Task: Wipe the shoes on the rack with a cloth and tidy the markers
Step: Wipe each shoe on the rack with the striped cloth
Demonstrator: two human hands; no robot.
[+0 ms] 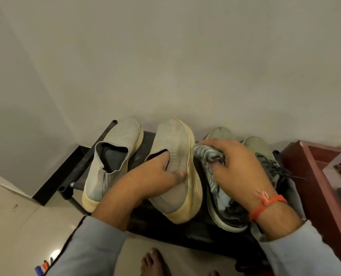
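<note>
- Shoes line the top of the black rack, which stands against the pale wall: a grey knit slip-on pair with yellowed soles on the left, a pair of laced trainers on the right.
- Left hand is on the right slip-on shoe: fingers tucked down inside the opening, thumb lying across the knit upper on the outside, so the collar is pinched between them.
- That shoe looks tipped, its yellowed sole edge turned towards the trainers.
- Left slip-on shoe sits flat just beside it, opening up, nobody touching it.
- Right hand is curled over a bunched grey striped cloth, which touches the held slip-on's sole edge.
- Cloth trails down over the nearer trainer, whose dark sole rim shows below the wrist.
- Farther trainer peeks out behind the hand, dark laces showing.
- Orange thread band circles the right wrist; both arms wear grey sleeves.
- Markers lie on the tiled floor at the bottom left, well apart from the rack, partly hidden by the left sleeve.
- Reddish-brown cabinet stands just right of the rack.
- Bare toes show at the bottom edge.
</note>
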